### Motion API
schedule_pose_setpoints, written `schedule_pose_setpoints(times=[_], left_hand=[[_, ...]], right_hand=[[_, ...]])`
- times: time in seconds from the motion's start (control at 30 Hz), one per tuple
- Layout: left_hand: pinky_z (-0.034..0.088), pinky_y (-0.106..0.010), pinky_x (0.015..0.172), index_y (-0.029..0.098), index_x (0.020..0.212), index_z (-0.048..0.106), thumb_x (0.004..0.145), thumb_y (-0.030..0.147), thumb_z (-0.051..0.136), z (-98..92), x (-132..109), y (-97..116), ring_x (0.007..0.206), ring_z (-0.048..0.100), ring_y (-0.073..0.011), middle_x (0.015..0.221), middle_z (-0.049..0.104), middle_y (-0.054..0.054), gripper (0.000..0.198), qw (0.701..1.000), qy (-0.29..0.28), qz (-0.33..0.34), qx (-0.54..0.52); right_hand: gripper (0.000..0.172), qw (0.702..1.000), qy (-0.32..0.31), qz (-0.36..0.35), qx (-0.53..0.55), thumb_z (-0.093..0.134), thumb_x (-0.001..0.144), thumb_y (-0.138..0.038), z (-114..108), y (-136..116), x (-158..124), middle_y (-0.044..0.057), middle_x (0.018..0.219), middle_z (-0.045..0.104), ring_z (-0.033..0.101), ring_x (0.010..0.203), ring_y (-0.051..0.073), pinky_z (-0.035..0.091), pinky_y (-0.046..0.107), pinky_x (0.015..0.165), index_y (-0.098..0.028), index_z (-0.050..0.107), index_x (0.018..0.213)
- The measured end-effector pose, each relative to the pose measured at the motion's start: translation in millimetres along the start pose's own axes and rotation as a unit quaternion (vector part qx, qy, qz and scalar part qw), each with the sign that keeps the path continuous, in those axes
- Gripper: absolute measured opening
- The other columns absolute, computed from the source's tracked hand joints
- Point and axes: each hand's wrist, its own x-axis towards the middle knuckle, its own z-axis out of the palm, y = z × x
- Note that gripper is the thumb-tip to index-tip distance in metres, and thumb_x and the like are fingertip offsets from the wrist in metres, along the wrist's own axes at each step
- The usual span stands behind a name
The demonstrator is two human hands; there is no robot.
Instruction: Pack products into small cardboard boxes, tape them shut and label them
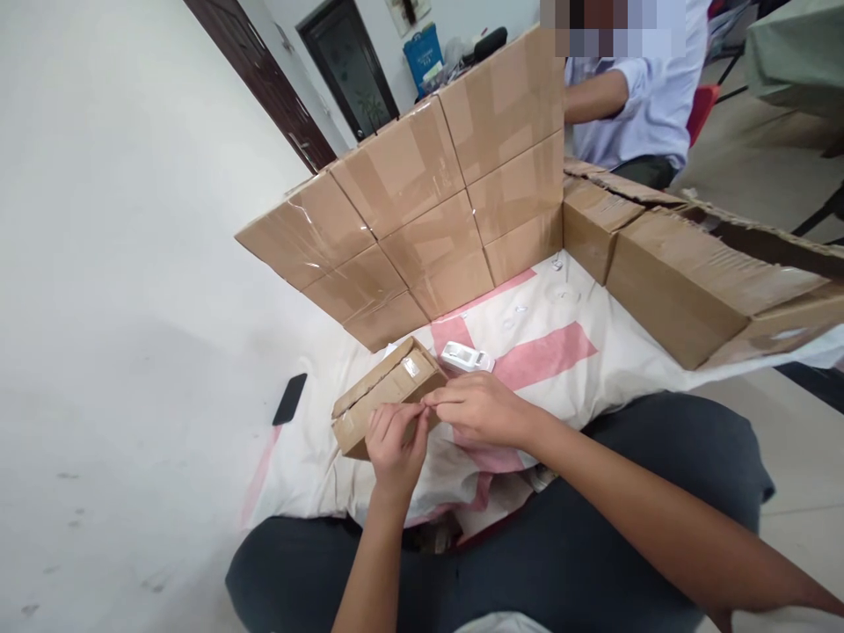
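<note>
Pale cloth (296,475): cardboard box (379,391) just beyond pinching hands (486,411)

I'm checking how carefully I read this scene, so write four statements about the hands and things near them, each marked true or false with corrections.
1. The left hand and right hand come together at the fingertips. True.
2. A black flat object lies inside the small cardboard box. False: the black flat object lies on the cloth, left of the small cardboard box.
3. A tall cardboard panel stands beyond the small cardboard box. True.
4. The left hand grips the white device. False: the white device lies on the cloth.
</note>
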Motion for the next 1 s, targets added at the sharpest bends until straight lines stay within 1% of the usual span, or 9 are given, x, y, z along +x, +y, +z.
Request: schedule_pose_setpoints(times=[0.2, 0.33, 0.47, 0.6, 0.7, 0.77, 0.9, 0.93, 1.0], left_hand=[[0.046, -0.031, 0.07, 0.02, 0.093, 0.063, 0.086, 0.007, 0.069, -9.6, -3.1, 3.7, 0.072, 0.06, -0.0145, 0.079, 0.069, 0.0, 0.016, 1.0, 0.012, -0.024, 0.001], [0.044, -0.03, 0.07, 0.021, 0.091, 0.063, 0.088, 0.01, 0.068, -21.4, 0.7, 1.2, 0.07, 0.06, -0.0139, 0.077, 0.067, 0.001, 0.012, 0.999, -0.001, -0.045, -0.001], [0.043, -0.03, 0.071, 0.021, 0.087, 0.063, 0.091, 0.015, 0.066, -35.5, 14.5, -4.8, 0.071, 0.061, -0.0142, 0.076, 0.066, 0.002, 0.008, 0.995, -0.064, -0.078, -0.018], [0.042, -0.03, 0.071, 0.022, 0.084, 0.062, 0.092, 0.019, 0.064, -41.3, 30.6, -9.2, 0.072, 0.061, -0.0146, 0.076, 0.066, 0.002, 0.009, 0.993, -0.092, -0.079, -0.006], [0.042, -0.03, 0.071, 0.022, 0.085, 0.062, 0.093, 0.018, 0.063, -40.3, 36.7, -7.9, 0.073, 0.06, -0.0142, 0.077, 0.066, 0.002, 0.009, 0.993, -0.098, -0.067, -0.004], [0.042, -0.029, 0.071, 0.022, 0.084, 0.061, 0.093, 0.018, 0.062, -42.6, 37.9, -6.3, 0.073, 0.06, -0.014, 0.077, 0.065, 0.002, 0.01, 0.993, -0.08, -0.089, -0.023], [0.041, -0.027, 0.066, 0.021, 0.081, 0.059, 0.093, 0.021, 0.062, -65.6, 41.4, -11.6, 0.07, 0.053, -0.0132, 0.074, 0.056, 0.003, 0.013, 0.976, 0.087, -0.189, -0.07], [0.04, -0.027, 0.067, 0.021, 0.08, 0.059, 0.093, 0.023, 0.063, -73.9, 43.9, -15.8, 0.071, 0.051, -0.0131, 0.074, 0.055, 0.003, 0.013, 0.97, 0.101, -0.209, -0.066], [0.04, -0.027, 0.07, 0.021, 0.08, 0.06, 0.092, 0.026, 0.064, -88.8, 51.0, -26.8, 0.073, 0.05, -0.0134, 0.076, 0.056, 0.002, 0.014, 0.968, 0.048, -0.239, -0.054]], right_hand=[[0.023, 0.999, 0.003, 0.037, 0.01, 0.052, 0.094, -0.014, 10.6, -10.9, -3.7, 0.003, 0.131, 0.071, 0.074, 0.086, 0.015, 0.055, 0.028, 0.074, -0.021, 0.068, 0.079], [0.035, 0.986, 0.017, 0.163, 0.04, 0.061, 0.095, -0.03, 8.0, -10.1, -2.2, 0.011, 0.144, 0.061, 0.075, 0.084, 0.018, 0.052, 0.03, 0.066, -0.02, 0.053, 0.062], [0.038, 0.945, -0.031, 0.312, 0.092, 0.071, 0.087, -0.037, 1.4, -4.4, 5.1, 0.009, 0.116, 0.076, 0.074, 0.096, 0.025, 0.05, 0.03, 0.071, -0.022, 0.046, 0.063], [0.042, 0.902, -0.057, 0.416, 0.1, 0.073, 0.085, -0.046, 1.0, -9.0, 14.9, 0.005, 0.093, 0.076, 0.072, 0.083, 0.023, 0.046, 0.029, 0.067, -0.022, 0.045, 0.064], [0.04, 0.885, -0.052, 0.453, 0.091, 0.073, 0.083, -0.052, 0.0, -13.9, 19.3, 0.003, 0.082, 0.074, 0.07, 0.079, 0.022, 0.044, 0.028, 0.067, -0.023, 0.05, 0.067], [0.038, 0.878, -0.043, 0.47, 0.073, 0.073, 0.082, -0.053, -4.5, -9.6, 18.4, 0.002, 0.078, 0.072, 0.068, 0.076, 0.021, 0.042, 0.028, 0.065, -0.023, 0.052, 0.069], [0.032, 0.842, 0.021, 0.538, 0.004, 0.069, 0.084, -0.041, -22.2, 25.0, 6.2, 0.001, 0.069, 0.067, 0.063, 0.069, 0.02, 0.036, 0.028, 0.061, -0.023, 0.049, 0.066], [0.032, 0.835, 0.049, 0.547, -0.002, 0.068, 0.083, -0.038, -26.6, 35.5, 2.2, 0.001, 0.067, 0.065, 0.062, 0.068, 0.019, 0.036, 0.027, 0.061, -0.023, 0.047, 0.064], [0.033, 0.833, 0.094, 0.545, 0.011, 0.067, 0.082, -0.034, -32.1, 51.8, -4.1, -0.001, 0.065, 0.063, 0.06, 0.064, 0.017, 0.036, 0.027, 0.061, -0.023, 0.044, 0.061]])
